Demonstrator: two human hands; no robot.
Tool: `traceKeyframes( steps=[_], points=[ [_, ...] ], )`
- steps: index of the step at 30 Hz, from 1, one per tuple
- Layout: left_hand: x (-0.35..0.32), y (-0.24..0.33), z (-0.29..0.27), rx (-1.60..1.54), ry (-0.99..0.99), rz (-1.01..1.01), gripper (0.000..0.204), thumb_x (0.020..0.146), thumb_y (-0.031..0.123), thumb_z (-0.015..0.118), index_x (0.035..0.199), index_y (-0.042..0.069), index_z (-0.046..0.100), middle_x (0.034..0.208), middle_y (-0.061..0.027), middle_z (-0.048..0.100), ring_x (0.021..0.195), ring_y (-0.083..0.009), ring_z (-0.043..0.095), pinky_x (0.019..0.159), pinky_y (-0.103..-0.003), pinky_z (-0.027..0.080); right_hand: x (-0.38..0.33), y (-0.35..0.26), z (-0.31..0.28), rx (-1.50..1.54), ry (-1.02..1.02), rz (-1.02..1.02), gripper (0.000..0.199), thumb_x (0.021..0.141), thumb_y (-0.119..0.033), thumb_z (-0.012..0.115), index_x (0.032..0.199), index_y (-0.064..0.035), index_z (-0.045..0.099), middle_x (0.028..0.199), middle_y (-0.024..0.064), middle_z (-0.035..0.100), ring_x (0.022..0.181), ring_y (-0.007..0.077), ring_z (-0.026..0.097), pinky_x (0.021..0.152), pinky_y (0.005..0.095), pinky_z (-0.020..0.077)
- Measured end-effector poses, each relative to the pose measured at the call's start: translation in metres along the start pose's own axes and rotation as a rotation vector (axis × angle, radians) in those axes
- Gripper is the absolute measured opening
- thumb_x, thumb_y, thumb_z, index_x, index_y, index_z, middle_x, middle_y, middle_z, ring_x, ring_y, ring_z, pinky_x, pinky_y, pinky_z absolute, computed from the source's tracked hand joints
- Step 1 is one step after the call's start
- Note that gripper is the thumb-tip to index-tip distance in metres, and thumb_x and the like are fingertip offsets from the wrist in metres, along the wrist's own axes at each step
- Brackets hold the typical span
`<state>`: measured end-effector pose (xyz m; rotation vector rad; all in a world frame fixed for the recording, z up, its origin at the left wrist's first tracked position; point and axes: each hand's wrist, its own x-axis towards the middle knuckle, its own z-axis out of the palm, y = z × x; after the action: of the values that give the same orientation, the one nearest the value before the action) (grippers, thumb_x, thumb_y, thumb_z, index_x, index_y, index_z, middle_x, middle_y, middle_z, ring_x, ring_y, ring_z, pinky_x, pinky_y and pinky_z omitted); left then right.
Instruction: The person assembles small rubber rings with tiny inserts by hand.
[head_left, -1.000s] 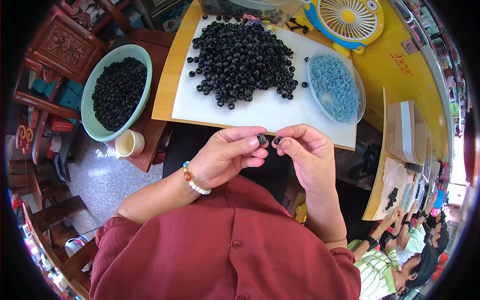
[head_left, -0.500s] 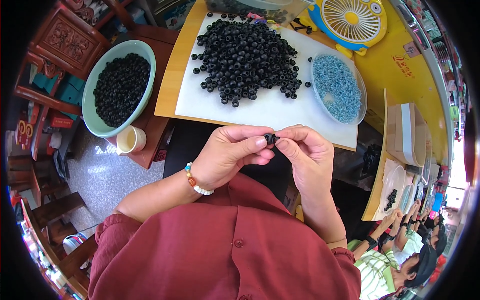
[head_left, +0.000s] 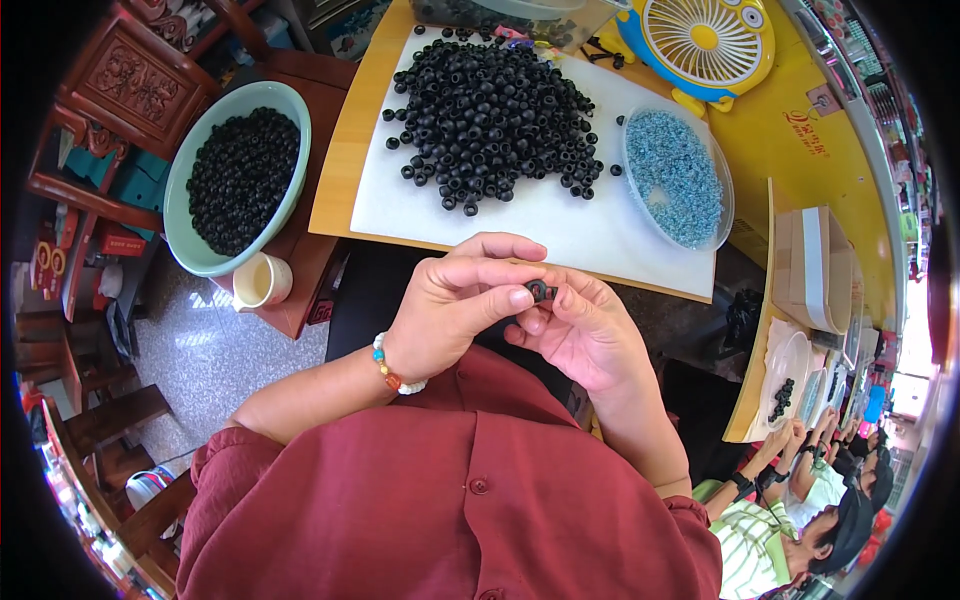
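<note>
Between my fingertips, just off the near edge of the white board [head_left: 480,222], is a small black ring-like piece [head_left: 540,291]. My left hand [head_left: 462,298] pinches it between thumb and forefinger; the other left fingers curl behind. From the other side my right hand [head_left: 592,325] pinches its right end, where a smaller black bit shows. Whether that bit is a separate part I cannot tell. Beyond both hands, a big heap of black bead-like pieces with holes [head_left: 490,120] covers much of the board. A beaded bracelet [head_left: 385,365] circles my left wrist.
To the right lies a clear oval tray [head_left: 722,215] of pale blue granules. A yellow-and-blue fan [head_left: 700,45] and a clear container [head_left: 520,12] stand behind. At left are a green basin [head_left: 178,205] of black pieces and a cream cup [head_left: 262,280]. Other people [head_left: 790,530] sit lower right.
Both hands have turned slightly and the right has dropped a little, its fingers now tucked under. The black piece has tilted so its ring opening shows.
</note>
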<state>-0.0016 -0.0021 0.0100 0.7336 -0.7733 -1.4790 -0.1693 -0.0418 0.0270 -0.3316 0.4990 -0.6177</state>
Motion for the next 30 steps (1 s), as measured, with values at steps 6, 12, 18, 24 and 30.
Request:
traceKeyframes(
  steps=[6,12,18,24,30],
  points=[
    [0.002,-0.006,-0.008,0.193,-0.143,0.205,0.018,0.080,0.000,0.065,0.096,0.005,0.069,0.107,-0.0120,0.064,0.110,-0.0258,0.056,0.093,-0.035,0.045,-0.001,0.002,-0.012,-0.016,-0.091,0.080,0.017,0.083,-0.014,0.067,0.096,-0.0046,0.067,0.088,0.0056,0.063,0.076,0.0158,0.057,0.077,0.0355,0.0473],
    [-0.005,-0.008,-0.008,0.129,-0.249,0.199,0.020,0.077,0.001,0.067,0.097,0.007,0.069,0.107,-0.0158,0.064,0.111,-0.0321,0.055,0.093,-0.041,0.045,0.002,0.015,-0.027,0.034,-0.205,0.153,0.032,0.080,-0.015,0.069,0.109,-0.0036,0.062,0.108,0.0120,0.061,0.105,0.0260,0.056,0.093,0.0493,0.0445],
    [-0.009,0.007,-0.015,0.124,-0.115,0.108,0.022,0.080,-0.008,0.061,0.100,0.000,0.066,0.108,-0.0167,0.063,0.095,-0.0209,0.062,0.079,-0.029,0.053,0.005,0.013,-0.006,-0.001,-0.083,0.094,0.023,0.084,-0.012,0.066,0.103,-0.0018,0.064,0.097,0.0080,0.064,0.084,0.0155,0.059,0.079,0.0299,0.0495],
    [0.000,0.048,-0.055,0.432,0.300,0.254,0.020,0.082,-0.007,0.057,0.101,-0.003,0.063,0.101,-0.0118,0.065,0.089,-0.0144,0.063,0.081,-0.025,0.050,0.025,-0.008,-0.015,-0.846,0.199,-0.249,0.026,0.082,-0.010,0.066,0.104,0.0026,0.062,0.092,0.0077,0.065,0.074,0.0105,0.059,0.069,0.0254,0.0492],
    [0.004,0.111,-0.173,1.035,0.752,0.433,0.020,0.084,0.003,0.062,0.105,0.001,0.063,0.096,-0.0045,0.064,0.089,-0.0103,0.059,0.081,-0.022,0.046,0.032,-0.058,-0.069,-1.474,0.719,-0.795,0.017,0.079,-0.009,0.065,0.094,-0.0018,0.066,0.082,0.0098,0.064,0.070,0.0169,0.060,0.065,0.0270,0.0475]
  ],
)
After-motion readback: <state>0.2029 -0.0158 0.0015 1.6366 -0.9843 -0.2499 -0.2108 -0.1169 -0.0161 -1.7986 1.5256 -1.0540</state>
